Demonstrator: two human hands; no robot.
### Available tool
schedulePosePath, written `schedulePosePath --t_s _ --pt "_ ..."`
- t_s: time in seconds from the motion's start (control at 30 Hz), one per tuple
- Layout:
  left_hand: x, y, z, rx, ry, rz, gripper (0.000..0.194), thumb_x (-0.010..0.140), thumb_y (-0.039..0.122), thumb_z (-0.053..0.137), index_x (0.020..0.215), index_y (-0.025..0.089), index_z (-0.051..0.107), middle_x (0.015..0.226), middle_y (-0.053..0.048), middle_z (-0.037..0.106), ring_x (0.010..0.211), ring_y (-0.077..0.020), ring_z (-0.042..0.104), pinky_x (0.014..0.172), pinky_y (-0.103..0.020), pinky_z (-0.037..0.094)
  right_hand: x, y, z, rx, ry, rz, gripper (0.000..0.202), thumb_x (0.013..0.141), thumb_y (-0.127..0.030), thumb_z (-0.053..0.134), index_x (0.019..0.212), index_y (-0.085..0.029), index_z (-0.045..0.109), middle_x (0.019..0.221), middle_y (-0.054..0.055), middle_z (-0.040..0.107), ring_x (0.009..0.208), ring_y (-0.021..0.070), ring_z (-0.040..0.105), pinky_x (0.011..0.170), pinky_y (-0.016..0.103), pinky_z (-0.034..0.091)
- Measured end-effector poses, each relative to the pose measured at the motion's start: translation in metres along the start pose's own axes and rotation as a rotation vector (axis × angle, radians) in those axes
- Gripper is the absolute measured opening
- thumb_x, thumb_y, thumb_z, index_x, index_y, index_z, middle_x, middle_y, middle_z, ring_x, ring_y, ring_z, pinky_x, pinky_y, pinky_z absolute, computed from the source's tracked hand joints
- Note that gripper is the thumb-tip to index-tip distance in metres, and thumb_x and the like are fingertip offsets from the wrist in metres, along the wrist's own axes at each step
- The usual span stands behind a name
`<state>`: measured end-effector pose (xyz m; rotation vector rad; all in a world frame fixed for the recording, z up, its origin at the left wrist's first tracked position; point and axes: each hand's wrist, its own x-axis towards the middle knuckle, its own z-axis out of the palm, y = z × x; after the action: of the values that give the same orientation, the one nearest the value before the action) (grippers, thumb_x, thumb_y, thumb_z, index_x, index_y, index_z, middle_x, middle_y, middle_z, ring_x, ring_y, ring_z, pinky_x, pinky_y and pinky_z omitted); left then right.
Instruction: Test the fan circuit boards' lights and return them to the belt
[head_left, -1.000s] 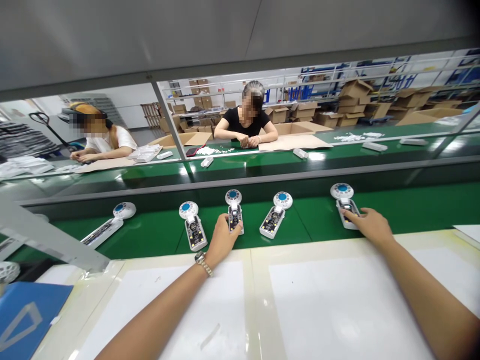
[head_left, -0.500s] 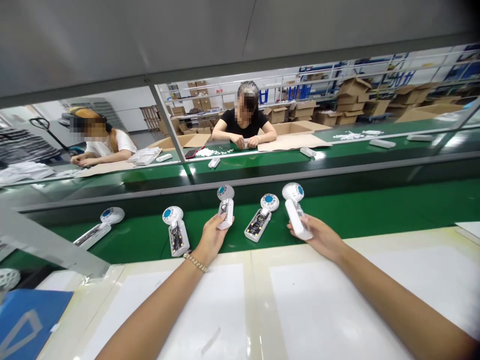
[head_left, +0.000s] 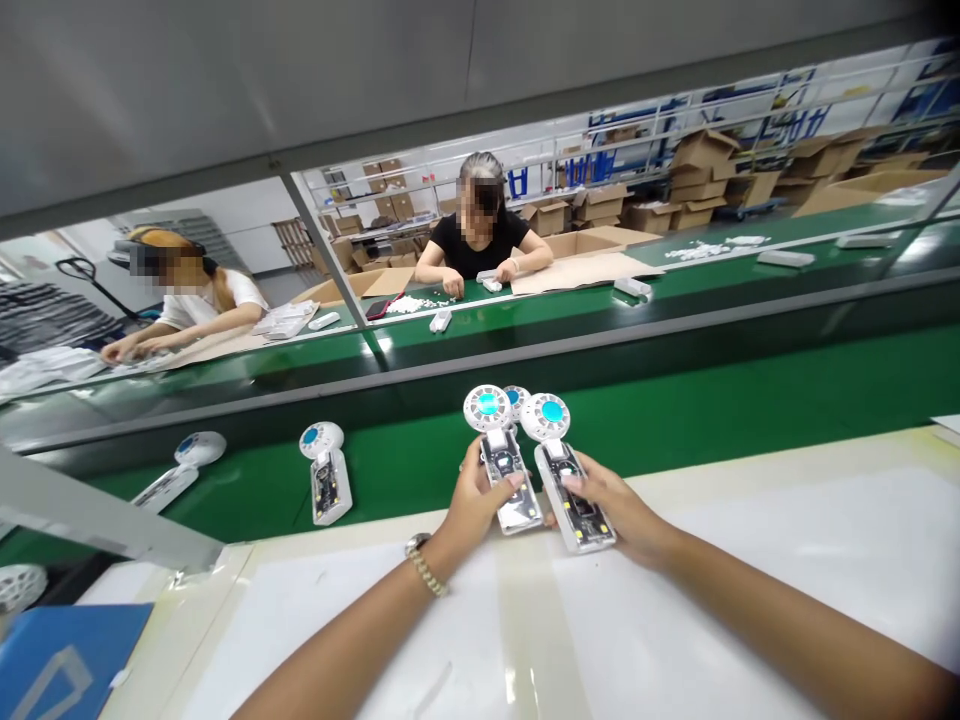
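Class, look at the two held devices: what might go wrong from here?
The left hand holds a device close beside the one in the right hand; their round heads might knock. A third device, partly hidden behind them, could get bumped. Fingers lie over exposed circuit boards; pressing might damage them.

Held devices (head_left: 581, 513) side by side

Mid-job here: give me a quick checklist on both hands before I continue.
1. Left hand holding a white plastic device with blue-centred round head and exposed circuit board: ok.
2. Right hand holding a matching device: ok.
3. Both boards facing the camera: ok.
4. Fingers clear of the boards: not ok; both thumbs overlap them in view.
5. Third white, blue-centred round head behind free of contact: cannot tell; partly hidden.
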<state>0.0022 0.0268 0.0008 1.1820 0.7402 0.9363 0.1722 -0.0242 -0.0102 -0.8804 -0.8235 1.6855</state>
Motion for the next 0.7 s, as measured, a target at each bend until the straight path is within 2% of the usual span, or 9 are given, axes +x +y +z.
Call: schedulePosePath --t_s 0.07,0.17,0.23,0.33,0.57,0.7 --pt "0.004 -0.002 -0.004 -0.047 0.000 -0.106 0.054 0.068 0.029 0.067 0.111 0.022 0.036 0.092 -0.006 0.060 0.082 -0.0221 0.060 0.069 -0.034 0.049 0.003 0.003 -0.003 0.007 0.079 0.008 0.035 0.077 -0.036 0.057 0.108 -0.025 0.044 0.080 0.003 0.065 0.065 0.0191 0.065 0.061 0.033 0.051" --pt "0.008 -0.006 -0.008 -0.078 -0.015 -0.193 0.047 0.066 0.024 0.067 0.105 0.019 0.040 0.088 -0.006 0.061 0.079 -0.0217 0.061 0.070 -0.035 0.048 0.006 0.004 -0.008 0.030 0.071 -0.044 0.035 0.075 -0.027 0.061 0.105 -0.024 0.045 0.089 0.004 0.065 0.079 0.0216 0.065 0.071 0.037 0.051" --pt "0.009 -0.007 -0.009 -0.089 -0.016 -0.191 0.046 0.063 0.018 0.067 0.102 0.017 0.042 0.090 -0.007 0.062 0.081 -0.0212 0.061 0.073 -0.034 0.048 0.006 0.001 -0.010 0.036 0.042 -0.071 0.040 0.071 -0.021 0.064 0.107 -0.024 0.045 0.098 0.006 0.063 0.090 0.0231 0.062 0.080 0.039 0.048" --pt "0.007 -0.005 -0.009 -0.114 -0.027 -0.188 0.049 0.060 0.013 0.066 0.102 0.017 0.043 0.096 -0.008 0.061 0.083 -0.0215 0.061 0.073 -0.034 0.048 0.003 -0.005 -0.013 0.036 0.020 -0.054 0.048 0.067 -0.016 0.066 0.109 -0.022 0.045 0.103 0.009 0.063 0.098 0.0250 0.059 0.084 0.040 0.046" --pt "0.005 -0.008 -0.009 -0.150 -0.086 -0.169 0.045 0.061 0.007 0.061 0.101 0.018 0.043 0.105 -0.009 0.058 0.092 -0.0243 0.058 0.072 -0.032 0.046 0.004 -0.005 -0.017 0.044 -0.058 -0.075 0.049 0.070 -0.015 0.065 0.114 -0.022 0.044 0.106 0.009 0.061 0.101 0.0267 0.057 0.086 0.043 0.045" --pt "0.005 -0.009 -0.009 -0.178 -0.103 -0.165 0.044 0.062 0.007 0.061 0.100 0.018 0.043 0.107 -0.009 0.056 0.093 -0.0244 0.058 0.074 -0.034 0.046 0.006 -0.002 -0.020 0.039 -0.060 -0.069 0.048 0.071 -0.014 0.064 0.113 -0.022 0.044 0.104 0.009 0.061 0.102 0.0268 0.057 0.088 0.045 0.043"
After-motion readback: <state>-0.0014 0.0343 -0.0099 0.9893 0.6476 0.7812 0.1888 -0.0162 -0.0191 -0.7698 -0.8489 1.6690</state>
